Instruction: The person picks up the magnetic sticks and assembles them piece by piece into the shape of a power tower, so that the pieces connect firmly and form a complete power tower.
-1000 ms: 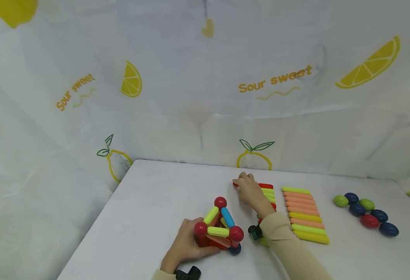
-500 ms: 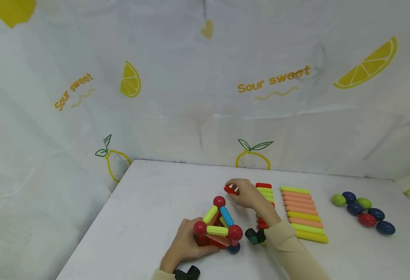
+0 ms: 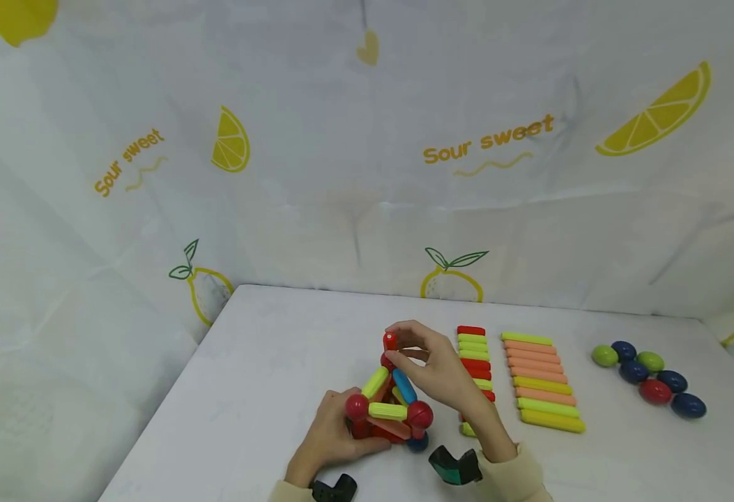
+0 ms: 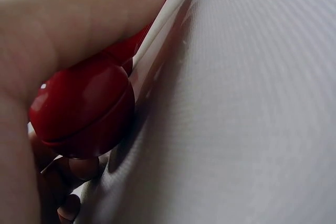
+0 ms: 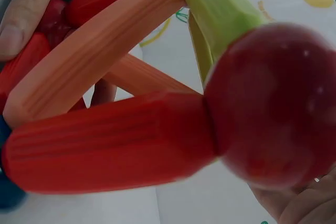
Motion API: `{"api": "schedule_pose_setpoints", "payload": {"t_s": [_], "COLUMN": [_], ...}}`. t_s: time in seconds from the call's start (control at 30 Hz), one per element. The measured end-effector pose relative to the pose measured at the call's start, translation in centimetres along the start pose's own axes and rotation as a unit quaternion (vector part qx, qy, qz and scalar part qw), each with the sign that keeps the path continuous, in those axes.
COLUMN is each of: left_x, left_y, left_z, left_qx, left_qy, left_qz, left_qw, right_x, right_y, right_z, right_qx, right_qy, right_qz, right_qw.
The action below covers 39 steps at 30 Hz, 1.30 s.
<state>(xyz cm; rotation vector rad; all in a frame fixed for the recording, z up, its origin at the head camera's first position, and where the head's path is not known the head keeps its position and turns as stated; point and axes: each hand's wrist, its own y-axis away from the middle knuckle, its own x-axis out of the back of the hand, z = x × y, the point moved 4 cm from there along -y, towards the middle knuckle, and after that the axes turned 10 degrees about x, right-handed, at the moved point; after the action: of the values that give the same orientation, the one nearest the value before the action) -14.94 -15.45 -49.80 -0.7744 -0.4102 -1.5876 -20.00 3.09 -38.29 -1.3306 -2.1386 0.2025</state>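
A structure of balls and sticks stands near the front of the table; its top is a triangle of two yellow-green sticks (image 3: pixel 387 411) and a blue stick (image 3: pixel 404 386) between red balls (image 3: pixel 419 415). My left hand (image 3: pixel 334 432) curls round its lower left side, and in the left wrist view the thumb (image 4: pixel 89 17) presses a red stick beside a red ball (image 4: pixel 84 108). Between thumb and fingers my right hand (image 3: pixel 436 362) pinches a short red stick (image 3: pixel 390 341), held upright at the far red ball; whether they touch I cannot tell.
Right of the structure lies a column of short red and yellow-green sticks (image 3: pixel 475 364). Beyond it is a column of longer orange and yellow sticks (image 3: pixel 539 371). Several blue, green and red balls (image 3: pixel 656 391) lie farther right on the white table (image 3: pixel 279 335).
My right hand has picked up the red stick from beside the short column and brought it left and nearer, over the structure's far ball. The left hand has kept its hold.
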Motion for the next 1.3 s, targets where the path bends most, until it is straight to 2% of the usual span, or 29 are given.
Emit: {"api": "schedule_pose_setpoints", "payload": {"t_s": [0.17, 0.5, 0.63, 0.77, 0.83, 0.9, 0.93, 1.03, 1.13, 1.2, 1.27, 1.3], "left_x": [0.0, -0.1, -0.1, -0.4, -0.4, -0.4, -0.3, 0.0, 0.4, 0.4, 0.4, 0.4], "left_y": [0.1, 0.1, 0.0, -0.2, -0.4, -0.5, -0.5, -0.6, -0.4, -0.1, 0.1, 0.2], "left_z": [0.0, -0.1, -0.1, -0.1, -0.1, -0.1, -0.1, -0.2, -0.4, -0.5, -0.5, -0.5], "left_qx": [0.001, -0.001, -0.003, -0.012, -0.019, -0.023, -0.025, -0.014, 0.022, 0.042, 0.045, 0.036], "left_qy": [0.006, 0.004, 0.016, 0.065, 0.086, 0.095, 0.095, 0.087, 0.074, 0.079, 0.110, 0.133], "left_qz": [-0.003, -0.007, -0.007, -0.009, -0.006, -0.001, 0.003, 0.008, -0.002, -0.024, -0.049, -0.057], "left_qw": [1.0000, 1.0000, 0.9998, 0.9978, 0.9961, 0.9952, 0.9952, 0.9961, 0.9970, 0.9957, 0.9917, 0.9889], "right_x": [0.0, 0.0, 1.1, 3.2, 4.2, 5.0, 5.3, 5.6, 5.4, 5.2, 4.9, 4.8], "right_y": [0.0, 0.1, 0.9, 2.9, 4.2, 5.5, 6.2, 7.6, 8.5, 8.9, 9.1, 9.2], "right_z": [-0.1, 0.0, -0.2, -0.5, -0.4, -0.1, 0.3, 1.4, 2.5, 3.0, 3.4, 3.6], "right_qx": [-0.014, -0.001, -0.002, -0.010, -0.037, -0.088, -0.118, -0.206, -0.258, -0.275, -0.284, -0.286], "right_qy": [0.008, 0.027, 0.069, 0.141, 0.184, 0.214, 0.226, 0.255, 0.266, 0.266, 0.266, 0.265], "right_qz": [0.007, 0.007, 0.032, 0.045, 0.022, -0.025, -0.052, -0.126, -0.157, -0.168, -0.175, -0.178], "right_qw": [0.9998, 0.9996, 0.9971, 0.9889, 0.9820, 0.9725, 0.9655, 0.9363, 0.9154, 0.9085, 0.9046, 0.9034]}}
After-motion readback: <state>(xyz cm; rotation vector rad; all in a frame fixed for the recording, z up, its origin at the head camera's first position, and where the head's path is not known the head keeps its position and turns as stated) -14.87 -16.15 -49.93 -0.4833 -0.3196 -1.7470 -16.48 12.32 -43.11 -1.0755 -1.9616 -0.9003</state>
